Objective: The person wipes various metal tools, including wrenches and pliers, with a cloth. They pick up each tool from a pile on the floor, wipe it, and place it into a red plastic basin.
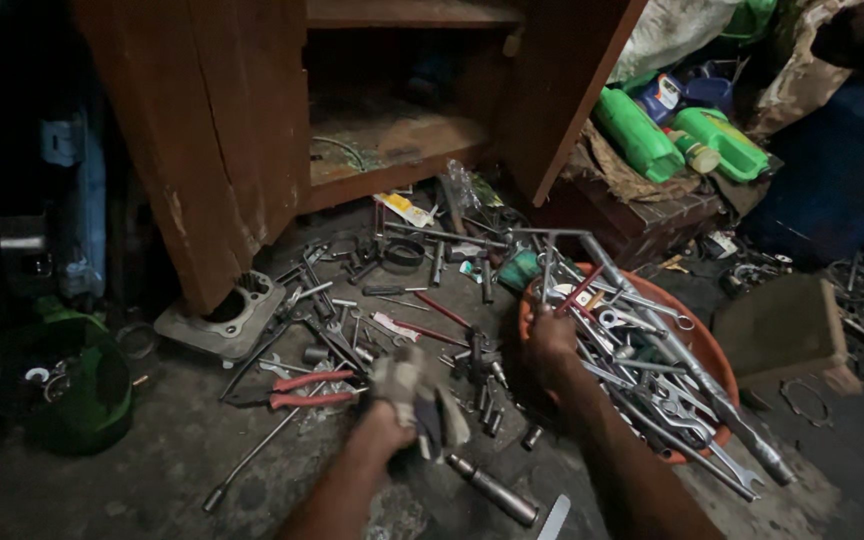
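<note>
My left hand (404, 392) is low in the middle of the view, shut on a blurred bundle of small tools or a rag with metal pieces; what it is exactly I cannot tell. My right hand (552, 338) rests on the left rim of an orange basin (704, 345) filled with several spanners and long metal bars. Whether its fingers grip a tool is hidden. Many sockets, wrenches and screwdrivers (422, 305) lie scattered on the concrete floor between the hands and a wooden cabinet.
An open wooden cabinet (252, 130) stands at the back. Red-handled pliers (307, 390) and a metal engine cylinder (222, 315) lie left. A green container (77, 385) sits far left. Green bottles (642, 135) rest on a box at right, beside a blue drum (842, 160).
</note>
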